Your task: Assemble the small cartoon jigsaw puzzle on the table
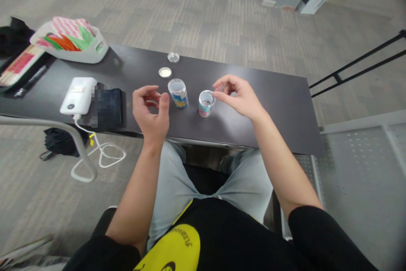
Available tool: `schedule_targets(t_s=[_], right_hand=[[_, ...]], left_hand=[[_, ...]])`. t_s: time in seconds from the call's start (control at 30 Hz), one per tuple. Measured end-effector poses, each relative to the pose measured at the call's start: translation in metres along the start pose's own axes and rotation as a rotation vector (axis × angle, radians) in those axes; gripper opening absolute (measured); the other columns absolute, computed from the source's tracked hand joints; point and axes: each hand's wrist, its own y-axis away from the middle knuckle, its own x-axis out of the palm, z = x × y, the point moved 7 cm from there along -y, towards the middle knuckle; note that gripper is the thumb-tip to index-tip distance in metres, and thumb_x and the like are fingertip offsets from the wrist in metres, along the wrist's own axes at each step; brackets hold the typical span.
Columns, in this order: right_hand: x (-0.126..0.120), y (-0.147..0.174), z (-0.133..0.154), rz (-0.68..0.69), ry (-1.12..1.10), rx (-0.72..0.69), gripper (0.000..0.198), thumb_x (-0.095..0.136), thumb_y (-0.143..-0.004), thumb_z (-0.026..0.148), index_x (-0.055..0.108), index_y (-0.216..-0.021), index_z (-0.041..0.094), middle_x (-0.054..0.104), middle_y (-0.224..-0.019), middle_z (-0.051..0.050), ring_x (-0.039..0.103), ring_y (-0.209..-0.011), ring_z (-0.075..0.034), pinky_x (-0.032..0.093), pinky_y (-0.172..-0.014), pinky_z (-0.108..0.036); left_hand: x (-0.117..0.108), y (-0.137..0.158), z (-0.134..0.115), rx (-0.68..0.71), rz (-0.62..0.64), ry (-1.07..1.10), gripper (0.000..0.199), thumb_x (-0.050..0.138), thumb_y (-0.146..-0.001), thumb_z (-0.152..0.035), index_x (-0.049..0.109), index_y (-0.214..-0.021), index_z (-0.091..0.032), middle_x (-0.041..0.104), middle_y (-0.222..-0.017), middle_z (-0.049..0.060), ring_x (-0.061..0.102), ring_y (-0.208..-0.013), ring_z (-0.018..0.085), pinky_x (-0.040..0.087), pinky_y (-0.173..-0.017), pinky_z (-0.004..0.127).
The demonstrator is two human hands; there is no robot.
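Note:
My left hand point(151, 114) is raised over the near edge of the dark table, fingers curled loosely and thumb apart, holding nothing. Just right of it stands a taller open canister point(178, 93) with a blue and yellow label. A shorter open can point(206, 106) with a pink and teal label stands beside the canister, some small dark bits inside it. At the short can's right rim is my right hand point(237, 95), thumb and fingers apart; whether the thumb touches the rim I cannot tell. Behind them lie a clear round lid point(173, 57) and a pale lid with a silvery rim point(165, 72).
A white power bank point(78, 95) with a white cable point(103, 152) sits left, next to a dark flat object point(111, 108). Farther back is a white basket point(76, 55) of colourful packets. The dark table point(269, 93) ends near a black rail point(355, 66) at right.

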Motion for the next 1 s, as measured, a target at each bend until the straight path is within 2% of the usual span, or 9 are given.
schedule_targets(t_s=[0.1,0.17,0.23,0.33,0.43,0.53,0.7,0.87,1.0], right_hand=[[-0.002,0.018,-0.027,-0.06,-0.015,0.024,0.069,0.105,-0.094,0.087,0.084,-0.132,0.034,0.09,-0.127,-0.009,0.082,-0.111,-0.035,0.067,-0.108,-0.055],[0.007,0.032,-0.048,-0.038,0.013,0.085,0.092,0.116,-0.078,0.084,0.078,-0.149,0.038,0.088,-0.151,-0.015,0.083,-0.135,-0.046,0.067,-0.121,-0.067],[0.022,0.044,-0.067,-0.005,0.026,0.149,0.114,0.123,-0.068,0.075,0.07,-0.163,0.043,0.082,-0.167,-0.018,0.077,-0.156,-0.053,0.062,-0.134,-0.078],[0.046,0.051,-0.084,0.002,0.038,0.177,0.123,0.124,-0.067,0.065,0.064,-0.173,0.046,0.075,-0.181,-0.018,0.072,-0.168,-0.056,0.053,-0.147,-0.083],[0.063,0.051,-0.091,0.001,0.086,0.157,0.098,0.122,-0.07,0.061,0.076,-0.155,0.049,0.088,-0.159,-0.014,0.082,-0.151,-0.059,0.058,-0.14,-0.088],[0.067,0.051,-0.096,-0.018,0.137,0.153,0.067,0.118,-0.075,0.062,0.084,-0.131,0.048,0.095,-0.129,-0.011,0.089,-0.125,-0.059,0.065,-0.125,-0.092],[0.059,0.057,-0.099,-0.097,0.152,0.16,0.065,0.117,-0.071,0.06,0.087,-0.127,0.049,0.097,-0.131,-0.01,0.092,-0.124,-0.061,0.069,-0.12,-0.093],[0.057,0.06,-0.095,-0.107,0.149,0.157,0.064,0.116,-0.078,0.059,0.087,-0.134,0.048,0.096,-0.141,-0.013,0.091,-0.132,-0.061,0.067,-0.126,-0.093],[0.055,0.061,-0.094,-0.119,0.142,0.151,0.065,0.114,-0.081,0.059,0.084,-0.138,0.05,0.095,-0.138,-0.012,0.09,-0.13,-0.061,0.066,-0.127,-0.094]], left_hand=[[-0.016,-0.001,0.044,-0.072,-0.054,0.006,0.073,0.076,-0.113,-0.097,0.078,-0.139,-0.029,0.075,-0.115,0.005,0.074,-0.098,0.026,0.058,-0.083,0.041],[-0.02,-0.009,0.072,-0.107,-0.083,0.003,0.07,0.066,-0.119,-0.094,0.075,-0.14,-0.028,0.073,-0.115,0.006,0.072,-0.096,0.026,0.059,-0.083,0.041],[-0.017,-0.022,0.097,-0.135,-0.059,-0.037,0.063,0.074,-0.117,-0.086,0.075,-0.142,-0.028,0.074,-0.12,0.008,0.072,-0.102,0.027,0.062,-0.09,0.042],[0.007,-0.051,0.128,-0.201,0.163,-0.209,0.064,0.092,-0.106,-0.073,0.076,-0.149,-0.029,0.076,-0.144,0.014,0.074,-0.124,0.033,0.067,-0.108,0.049],[0.036,-0.077,0.149,-0.231,0.344,-0.368,0.077,0.105,-0.097,-0.064,0.076,-0.154,-0.022,0.074,-0.159,0.021,0.07,-0.149,0.043,0.056,-0.139,0.065],[0.058,-0.093,0.159,-0.234,0.42,-0.412,0.077,0.111,-0.092,-0.057,0.078,-0.151,-0.019,0.075,-0.164,0.024,0.063,-0.163,0.05,0.04,-0.15,0.078],[0.075,-0.096,0.163,-0.217,0.478,-0.394,0.053,0.114,-0.086,-0.044,0.084,-0.125,-0.026,0.081,-0.156,0.023,0.065,-0.158,0.058,0.043,-0.144,0.088],[0.066,-0.093,0.157,-0.203,0.446,-0.253,0.058,0.098,-0.095,-0.036,0.081,-0.149,-0.025,0.077,-0.163,0.018,0.079,-0.145,0.04,0.069,-0.125,0.059],[0.047,-0.086,0.142,-0.231,0.369,-0.001,0.078,0.094,-0.101,-0.058,0.065,-0.167,-0.029,0.077,-0.162,0.018,0.086,-0.146,0.035,0.074,-0.117,0.047]])
